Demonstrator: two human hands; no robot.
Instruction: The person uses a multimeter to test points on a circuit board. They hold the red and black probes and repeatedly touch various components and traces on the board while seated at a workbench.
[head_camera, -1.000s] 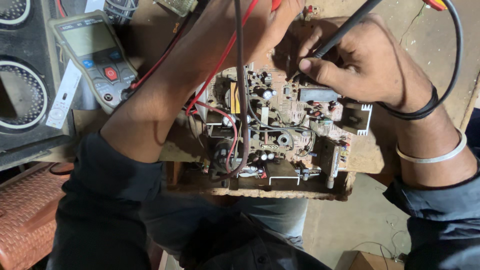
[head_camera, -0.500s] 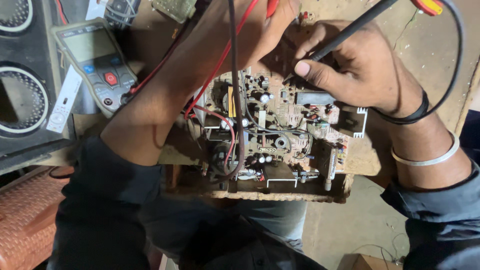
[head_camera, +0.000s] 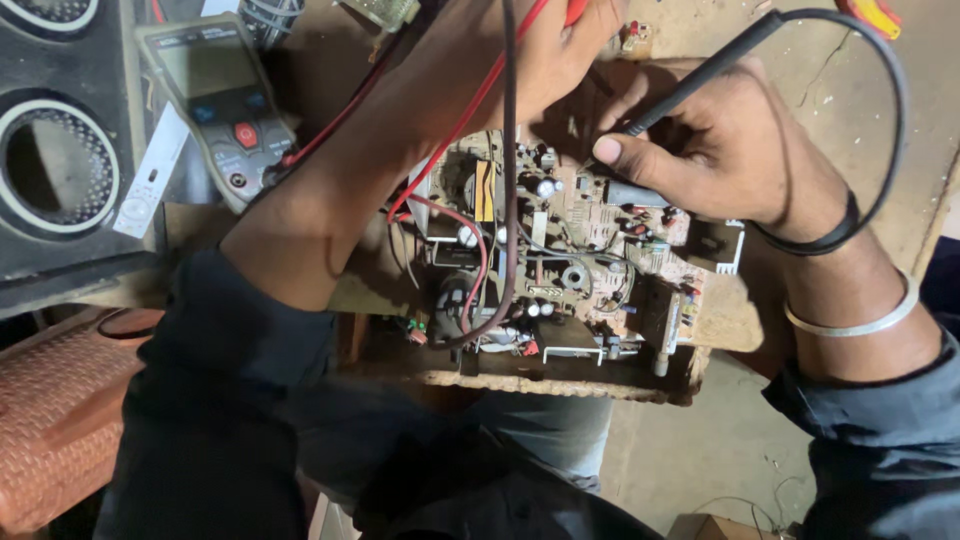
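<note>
Pinching a black probe (head_camera: 700, 75) tight in the right hand (head_camera: 720, 150), thumb and fingers pressed together, tip down on the circuit board (head_camera: 570, 250) mid frame. Probe lying slanted, from upper right down to the left. Left hand (head_camera: 560, 45), top middle, closed on a red probe (head_camera: 575, 10), just above the board. Meter (head_camera: 215, 100) sitting upper left on the bench (head_camera: 720, 320).
</note>
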